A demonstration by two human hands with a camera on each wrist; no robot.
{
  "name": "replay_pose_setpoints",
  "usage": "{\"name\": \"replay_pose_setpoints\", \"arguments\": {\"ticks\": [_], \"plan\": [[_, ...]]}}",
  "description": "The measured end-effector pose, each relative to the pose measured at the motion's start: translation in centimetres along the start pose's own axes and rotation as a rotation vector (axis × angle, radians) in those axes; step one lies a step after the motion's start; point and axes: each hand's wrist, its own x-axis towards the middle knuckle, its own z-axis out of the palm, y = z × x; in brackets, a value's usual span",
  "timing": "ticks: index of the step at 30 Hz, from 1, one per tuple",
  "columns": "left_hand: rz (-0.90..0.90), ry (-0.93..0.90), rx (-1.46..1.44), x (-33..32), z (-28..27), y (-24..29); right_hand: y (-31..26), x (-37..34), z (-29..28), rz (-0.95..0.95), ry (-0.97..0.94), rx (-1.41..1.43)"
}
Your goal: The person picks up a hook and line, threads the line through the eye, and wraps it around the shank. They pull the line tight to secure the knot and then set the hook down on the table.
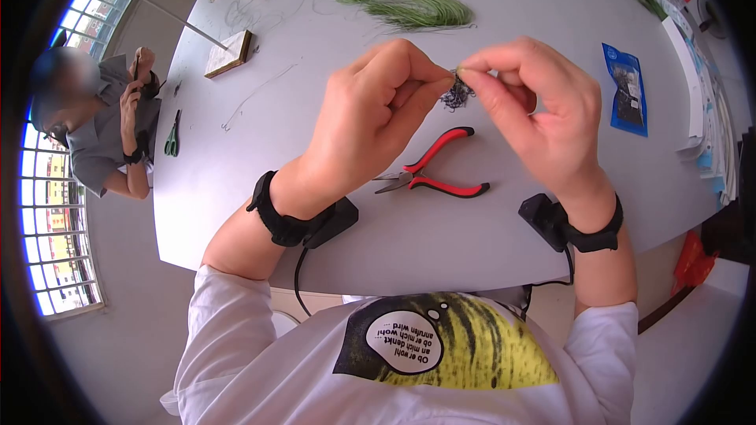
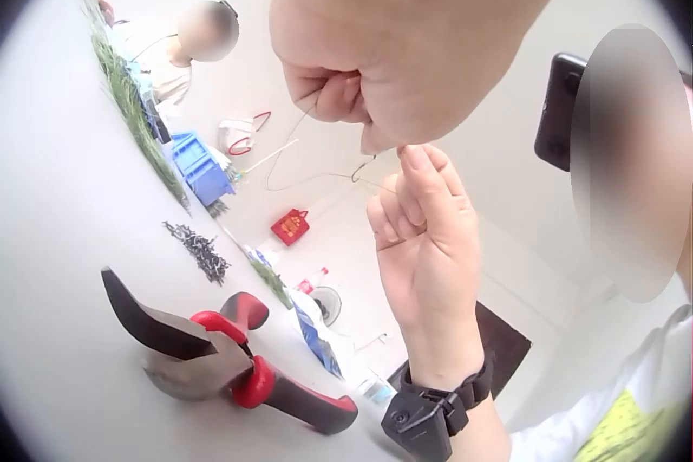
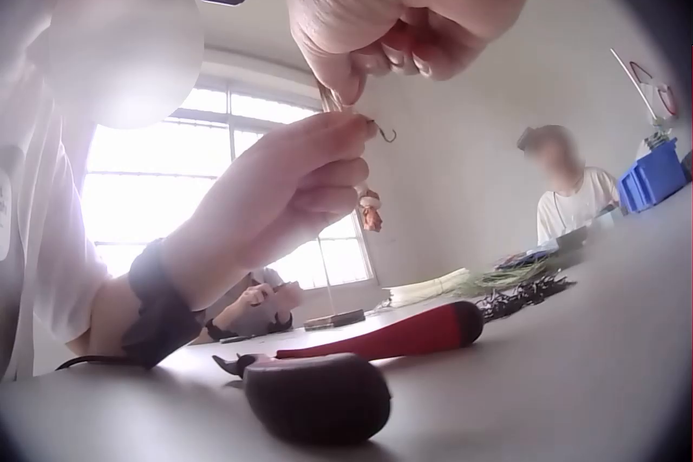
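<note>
My two hands meet fingertip to fingertip above the table. The left hand (image 1: 378, 106) pinches a small dark fish hook (image 3: 387, 135), whose bend sticks out past its fingertips in the right wrist view. A thin fishing line (image 2: 284, 183) loops out from the left hand's curled fingers toward the right hand. Thumb and index of the right hand (image 1: 543, 98) pinch the line close by the hook; the exact spot is hidden by the fingertips. Behind them on the table lies a pile of dark hooks (image 2: 199, 253). Red-and-black pliers (image 1: 437, 171) lie spread below the hands.
Green line coils (image 1: 405, 4) and blue packets (image 1: 626, 90) lie toward the back and right. At the left are a wooden block (image 1: 228, 53) with a rod, green-handled scissors (image 1: 172, 135) and a seated person (image 1: 106, 110). A blue bin (image 2: 201, 167) stands farther off.
</note>
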Motion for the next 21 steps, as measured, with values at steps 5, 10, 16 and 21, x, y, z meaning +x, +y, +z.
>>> {"name": "replay_pose_setpoints", "arguments": {"ticks": [5, 10, 16, 21], "plan": [[0.043, -0.033, 0.028, 0.0, 0.1, 0.0, 1.0, -0.2, 0.2, 0.152, -0.008, 0.178], [0.098, -0.037, 0.027, 0.1, 0.0, 0.0, 1.6, -0.4, 0.6, 0.393, -0.073, 0.417], [0.125, 0.001, 0.047, 0.1, -0.1, 0.1, 1.8, -0.8, 1.4, 0.597, -0.148, 0.661], [0.131, 0.026, 0.034, 0.2, -0.2, 0.0, 1.5, -0.8, 1.3, 0.707, -0.274, 0.804]]}}
